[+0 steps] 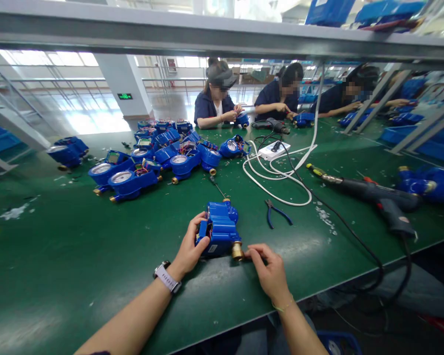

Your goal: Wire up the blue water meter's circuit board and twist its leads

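One blue meter (222,227) lies on green surface (126,251); left hand (188,251) grip closed around it, presumably for steadiness. Right hand (272,273) fingertips beside brass fitting (238,252); cannot tell whether grip holds anything.

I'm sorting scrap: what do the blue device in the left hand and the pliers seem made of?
Blue device: probably painted metal or plastic, glossy with bright highlights. Its end fitting: likely brass, yellow and shiny. Pliers: dark head, probably steel; blue grips, perhaps plastic.
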Motion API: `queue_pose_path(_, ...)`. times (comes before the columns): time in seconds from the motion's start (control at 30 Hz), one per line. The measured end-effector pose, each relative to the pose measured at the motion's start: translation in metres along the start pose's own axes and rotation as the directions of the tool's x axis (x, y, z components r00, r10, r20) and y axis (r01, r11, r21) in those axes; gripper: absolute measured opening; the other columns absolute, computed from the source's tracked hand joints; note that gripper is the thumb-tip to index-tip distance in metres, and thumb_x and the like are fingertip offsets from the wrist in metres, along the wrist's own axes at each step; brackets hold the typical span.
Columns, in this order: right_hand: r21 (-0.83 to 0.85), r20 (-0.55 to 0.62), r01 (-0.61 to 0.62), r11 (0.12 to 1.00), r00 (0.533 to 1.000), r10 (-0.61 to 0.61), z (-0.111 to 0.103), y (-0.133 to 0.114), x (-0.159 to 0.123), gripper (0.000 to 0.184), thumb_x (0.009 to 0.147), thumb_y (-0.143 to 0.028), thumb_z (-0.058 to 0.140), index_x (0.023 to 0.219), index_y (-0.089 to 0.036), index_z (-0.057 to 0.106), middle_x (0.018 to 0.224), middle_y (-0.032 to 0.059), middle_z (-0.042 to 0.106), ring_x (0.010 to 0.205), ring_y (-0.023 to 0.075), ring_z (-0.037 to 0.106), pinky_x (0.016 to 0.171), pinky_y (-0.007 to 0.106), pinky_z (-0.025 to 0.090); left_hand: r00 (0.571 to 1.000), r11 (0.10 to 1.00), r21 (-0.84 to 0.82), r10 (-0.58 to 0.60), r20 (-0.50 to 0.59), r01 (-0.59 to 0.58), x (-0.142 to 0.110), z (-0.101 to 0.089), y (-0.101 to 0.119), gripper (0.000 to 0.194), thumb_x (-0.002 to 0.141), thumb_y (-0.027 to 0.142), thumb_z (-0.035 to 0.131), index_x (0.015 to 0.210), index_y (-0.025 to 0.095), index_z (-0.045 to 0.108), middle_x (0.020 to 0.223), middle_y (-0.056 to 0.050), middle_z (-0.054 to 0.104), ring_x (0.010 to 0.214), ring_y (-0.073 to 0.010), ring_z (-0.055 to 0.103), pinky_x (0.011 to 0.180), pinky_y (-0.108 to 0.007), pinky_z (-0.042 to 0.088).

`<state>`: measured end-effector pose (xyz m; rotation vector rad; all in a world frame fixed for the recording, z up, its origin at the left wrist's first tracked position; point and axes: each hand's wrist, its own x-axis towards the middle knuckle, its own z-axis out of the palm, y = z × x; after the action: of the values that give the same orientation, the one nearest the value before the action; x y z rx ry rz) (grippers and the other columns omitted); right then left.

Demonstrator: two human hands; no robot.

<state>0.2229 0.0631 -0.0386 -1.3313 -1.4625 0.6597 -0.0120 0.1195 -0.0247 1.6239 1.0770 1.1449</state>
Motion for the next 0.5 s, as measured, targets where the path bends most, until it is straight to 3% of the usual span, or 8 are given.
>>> queue_pose_path(0.1,-0.089,-0.247,-0.066,0.994,0.968,0.042,-0.037,0.029,0.008,0.030,0.090,-0.043,0.055,0.102,-0.018,0.065,0.096,0.0102,0.071,0.085,0.0220,0.068,0.078,0.034,0.054,1.000,1.000,-0.009,-0.018,-0.010,0.018,0.000,-0.001,-0.003,0.049,0.087,0.050,0.052,0.125,0.020,0.043,0.149,-0.016,0.036,0.135,-0.0321,0.040,0.107,-0.045,0.036)
queue_pose_path(0.27,-0.264,-0.642,-0.271,0.926,0.766,0.041,-0.157,0.084,0.042,0.059,0.084,-0.054,0.055,0.125,-0.013,0.052,0.127,0.0180,0.057,0.117,0.0298,0.054,0.098,0.047,0.043,0.999,0.999,-0.008,-0.032,-0.035,0.032,0.002,0.000,-0.012,0.047,0.085,0.050,0.054,0.120,0.020,0.046,0.147,-0.016,0.038,0.134,-0.0337,0.040,0.109,-0.048,0.033)
queue_pose_path(0.33,-0.318,-0.729,-0.387,0.865,0.683,0.037,-0.209,0.098,0.059,0.067,0.077,-0.055,0.062,0.125,-0.009,0.052,0.130,0.0218,0.053,0.123,0.0348,0.048,0.103,0.052,0.036,0.998,0.998,-0.033,-0.051,-0.030,0.050,0.004,0.001,-0.013,0.048,0.084,0.052,0.054,0.120,0.020,0.046,0.148,-0.016,0.037,0.134,-0.0344,0.040,0.110,-0.048,0.032)
queue_pose_path(0.4,-0.359,-0.773,-0.497,0.790,0.633,0.047,-0.254,0.109,0.075,0.063,0.076,-0.048,0.067,0.122,-0.006,0.055,0.129,0.0245,0.052,0.125,0.0362,0.044,0.106,0.053,0.032,0.997,0.995,-0.069,-0.071,-0.016,0.070,0.005,0.001,-0.011,0.049,0.083,0.053,0.054,0.120,0.020,0.047,0.149,-0.016,0.037,0.134,-0.0351,0.040,0.110,-0.049,0.032)
queue_pose_path(0.5,-0.397,-0.793,-0.641,0.657,0.600,0.106,-0.306,0.122,0.098,0.042,0.082,-0.042,0.070,0.115,-0.018,0.060,0.124,0.0140,0.057,0.118,0.0289,0.050,0.103,0.049,0.036,0.996,0.988,-0.129,-0.085,0.014,0.086,0.008,0.002,-0.007,0.050,0.083,0.054,0.055,0.119,0.021,0.048,0.149,-0.016,0.037,0.133,-0.0357,0.041,0.109,-0.048,0.034)
